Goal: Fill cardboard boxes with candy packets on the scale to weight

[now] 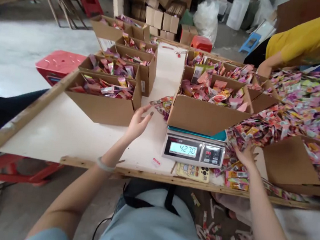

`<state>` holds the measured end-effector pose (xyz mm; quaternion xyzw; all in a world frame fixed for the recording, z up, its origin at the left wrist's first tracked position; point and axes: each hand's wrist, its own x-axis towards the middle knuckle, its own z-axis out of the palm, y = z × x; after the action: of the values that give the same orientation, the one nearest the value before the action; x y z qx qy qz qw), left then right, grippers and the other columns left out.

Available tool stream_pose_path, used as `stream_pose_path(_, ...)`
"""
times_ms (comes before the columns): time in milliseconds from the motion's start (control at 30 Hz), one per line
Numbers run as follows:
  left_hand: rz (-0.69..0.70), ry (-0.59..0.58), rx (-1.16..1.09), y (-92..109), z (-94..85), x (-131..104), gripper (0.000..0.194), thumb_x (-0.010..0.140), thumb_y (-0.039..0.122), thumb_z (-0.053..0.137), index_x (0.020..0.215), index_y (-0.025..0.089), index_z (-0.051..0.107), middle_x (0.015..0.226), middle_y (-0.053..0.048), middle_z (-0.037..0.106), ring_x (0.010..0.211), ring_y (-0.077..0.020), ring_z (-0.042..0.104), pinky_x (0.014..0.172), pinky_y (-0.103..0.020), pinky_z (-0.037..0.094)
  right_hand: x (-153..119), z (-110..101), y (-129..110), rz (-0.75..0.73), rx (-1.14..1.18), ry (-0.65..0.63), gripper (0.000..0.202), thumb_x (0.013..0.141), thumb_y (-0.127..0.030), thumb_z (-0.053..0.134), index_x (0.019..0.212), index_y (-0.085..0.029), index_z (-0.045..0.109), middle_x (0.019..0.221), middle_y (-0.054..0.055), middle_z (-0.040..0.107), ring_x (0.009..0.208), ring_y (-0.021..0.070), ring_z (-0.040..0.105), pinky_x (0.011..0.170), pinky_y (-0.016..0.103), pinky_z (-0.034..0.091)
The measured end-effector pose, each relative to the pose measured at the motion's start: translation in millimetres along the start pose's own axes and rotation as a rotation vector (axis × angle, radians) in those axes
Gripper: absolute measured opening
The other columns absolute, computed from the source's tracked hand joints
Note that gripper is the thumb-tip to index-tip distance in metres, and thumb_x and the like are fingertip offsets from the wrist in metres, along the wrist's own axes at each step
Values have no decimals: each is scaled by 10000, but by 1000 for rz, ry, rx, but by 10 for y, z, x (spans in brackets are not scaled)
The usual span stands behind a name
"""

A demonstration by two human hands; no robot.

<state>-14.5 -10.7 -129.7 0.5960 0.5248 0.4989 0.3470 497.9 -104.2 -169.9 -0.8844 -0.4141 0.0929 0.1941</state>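
Observation:
A cardboard box (208,114) heaped with small colourful packets rests on a digital scale (193,150), whose lit display reads 4270. My left hand (138,124) hovers left of the scale, fingers spread and holding nothing. It is nearest the corner of another packet-filled box (105,109). Some loose packets (163,104) lie between that hand and the box on the scale. To the right of the scale, my right hand (245,155) is over the edge of a large pile of packets (306,104). Its fingers are apart, and no packet shows in its grasp.
More filled boxes (132,59) stand along the left and behind the scale. A phone (192,172) lies before the scale at the table edge (141,174). At right are an open carton (289,164) and a co-worker's yellow sleeve (300,38). A red stool (62,66) stands left.

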Motion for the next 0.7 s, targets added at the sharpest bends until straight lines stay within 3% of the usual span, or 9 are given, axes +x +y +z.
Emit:
stream_pose_path(67, -18, -2, -28, -34, 45, -44, 482, 939, 411, 682, 1345, 151, 690, 1412, -209, 697, 1338, -320, 674, 1116, -494, 600, -98, 186, 88, 79, -68, -71, 1292, 801, -963, 483, 1723, -89, 252, 1752, 351, 183, 1640, 571, 184, 1275, 778, 198)
stream_pose_path(167, 6, 10, -37, -19, 75, -51, 461, 947, 426, 687, 1334, 175, 694, 1416, -197, 699, 1325, -308, 685, 1102, -489, 612, -135, 329, 92, 101, -124, -89, 1196, 882, -906, 409, 1751, -119, 175, 1789, 282, 148, 1670, 526, 129, 1322, 715, 164)
stream_pose_path(333, 51, 42, 10, 7, 15, -71, 496, 950, 457, 684, 1360, 179, 669, 1454, -206, 687, 1356, -310, 683, 1101, -485, 617, -98, 332, 76, 103, -142, -73, 1063, 945, -747, 477, 1755, -129, 173, 1795, 251, 174, 1661, 510, 172, 1325, 677, 211)
stream_pose_path(433, 8, 31, 75, -6, -58, -105, 633, 960, 438, 668, 1521, 169, 554, 1485, -220, 687, 1320, -317, 721, 1116, -514, 607, -115, 296, 52, 96, -135, -61, 1012, 960, -643, 523, 1758, -119, 185, 1793, 249, 188, 1661, 505, 175, 1325, 677, 219)
stream_pose_path(600, -10, 21, 262, -39, -284, -94, 731, 996, 371, 600, 1679, 209, 398, 1359, -156, 788, 1214, -302, 782, 1094, -530, 620, -163, 206, -35, 48, -82, -56, 759, 978, -432, 526, 1672, -138, 440, 1639, 257, 480, 1577, 426, 404, 1315, 628, 291)
stream_pose_path(700, -14, 59, 316, -108, -459, -43, 721, 993, 365, 607, 1678, 249, 414, 1318, -118, 812, 1150, -291, 804, 1079, -521, 628, -153, 79, -110, 9, -14, -22, 681, 933, -489, 611, 1530, -162, 602, 1524, 271, 586, 1488, 461, 499, 1262, 748, 281)
